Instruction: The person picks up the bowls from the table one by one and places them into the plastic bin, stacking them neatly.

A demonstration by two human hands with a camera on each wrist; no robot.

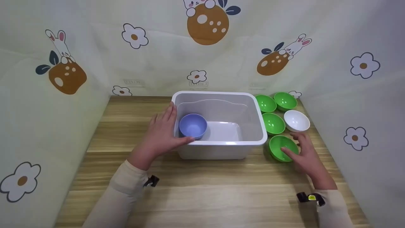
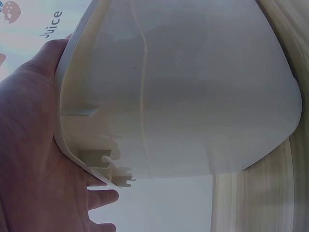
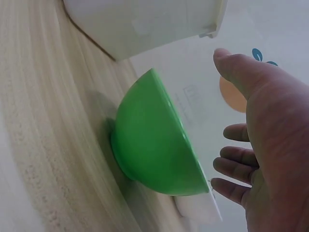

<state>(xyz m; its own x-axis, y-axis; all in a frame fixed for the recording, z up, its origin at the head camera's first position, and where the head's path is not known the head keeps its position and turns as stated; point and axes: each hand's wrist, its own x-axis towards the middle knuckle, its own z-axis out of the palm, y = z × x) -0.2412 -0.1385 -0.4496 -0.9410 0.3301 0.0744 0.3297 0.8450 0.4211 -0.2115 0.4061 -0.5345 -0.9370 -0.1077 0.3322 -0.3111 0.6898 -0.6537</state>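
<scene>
A white plastic bin (image 1: 221, 150) stands on the wooden table with a blue bowl (image 1: 193, 126) inside at its left. My left hand (image 1: 159, 131) rests on the bin's front left corner, fingers along the left rim and thumb over the front rim. In the left wrist view, that hand (image 2: 36, 140) lies against the bin's rim. Right of the bin, my right hand (image 1: 306, 153) is over the nearest green bowl (image 1: 281, 148), thumb above its opening. The right wrist view shows the hand (image 3: 275, 145) apart from this green bowl (image 3: 152, 140), fingers loosely spread, holding nothing.
Behind the nearest bowl, several more green bowls (image 1: 273, 123) and a white bowl (image 1: 296, 120) sit close together by the bin's right side. Patterned cloth walls (image 1: 158, 63) border the wooden table (image 1: 202, 196) at the back and both sides.
</scene>
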